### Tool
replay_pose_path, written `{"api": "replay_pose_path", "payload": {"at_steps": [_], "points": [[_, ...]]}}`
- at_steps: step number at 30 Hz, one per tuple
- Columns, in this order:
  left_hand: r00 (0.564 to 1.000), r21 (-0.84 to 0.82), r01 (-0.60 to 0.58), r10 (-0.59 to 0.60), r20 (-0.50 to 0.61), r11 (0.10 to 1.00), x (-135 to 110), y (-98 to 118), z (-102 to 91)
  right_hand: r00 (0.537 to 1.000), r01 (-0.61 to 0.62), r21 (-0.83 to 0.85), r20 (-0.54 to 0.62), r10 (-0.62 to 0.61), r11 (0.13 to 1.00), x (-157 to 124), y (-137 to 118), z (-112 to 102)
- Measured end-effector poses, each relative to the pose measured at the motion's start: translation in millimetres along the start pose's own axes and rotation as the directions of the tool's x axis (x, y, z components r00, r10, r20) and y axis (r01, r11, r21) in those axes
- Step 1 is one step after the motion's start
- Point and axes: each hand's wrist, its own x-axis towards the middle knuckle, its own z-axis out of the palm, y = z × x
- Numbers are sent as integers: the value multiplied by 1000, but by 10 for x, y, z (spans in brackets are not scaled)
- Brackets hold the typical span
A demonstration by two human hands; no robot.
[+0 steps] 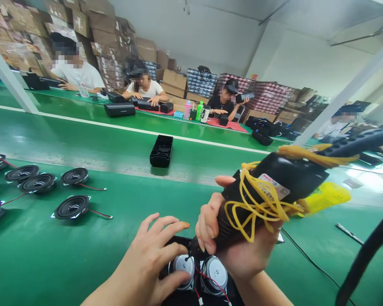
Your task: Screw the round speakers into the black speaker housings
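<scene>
My right hand [239,242] is wrapped tight around a black electric screwdriver [268,191], its fingers [207,229] closed on the barrel. Yellow rubber bands [258,208] loop loosely about the tool's body. My left hand [153,259] rests on the black speaker housing [191,276] at the near edge of the green desk [35,255], fingers spread and lightly curled, pressing it down rather than gripping anything.

The screwdriver's long axis runs on a slant, from the upper right, where its thick cable [364,140] leaves the rear, down to the lower left, where the bit points into the housing just beside two silver-backed speaker drivers [199,272]. The tip itself is too small to make out clearly.

What could go wrong, as I judge it: the bit sits very near thin red wires [207,276], so a slip off the screw could nick or snag them. My left fingertips lie close to the tip too, and a skid sideways could catch them. The slack rubber bands could wind in or foul my grip. With the tool leaning as it does, the bit could also cam out.

Loose speaker cones [72,207] lie to the left, and another black casing [161,150] sits on the belt beyond.
</scene>
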Motion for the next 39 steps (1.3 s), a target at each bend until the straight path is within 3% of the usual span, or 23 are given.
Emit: {"api": "replay_pose_path", "payload": {"at_steps": [3, 8, 15, 21, 27, 33, 39], "points": [[985, 27, 107, -110, 134, 994, -97, -78, -128, 998, -22, -9, 57, 22, 1000, 23, 113, -12], [926, -85, 295, -263, 270, 952, -169, -155, -178, 992, -66, -2, 111, 66, 998, 28, 366, -39], [885, -103, 410, -367, 287, 906, -44, -26, -68, 989, -79, -39, 120, 83, 996, 4, 558, -61], [902, -159, 396, -350, 254, 904, -65, -51, -89, 998, 25, -94, 58, -20, 995, 52, 411, -109], [973, -125, 207, -191, 126, 970, -51, -70, -144, 977, 126, -144, -152, -148, 982, 116, 221, -107], [958, 33, 138, -142, 249, 990, -30, -91, -48, 985, 149, -183, -56, -162, 972, 107, 178, -190], [951, 1, 158, -153, 269, 987, 1, -152, -11, 980, 129, -131, -132, -147, 983, 99, 218, -100]]}}
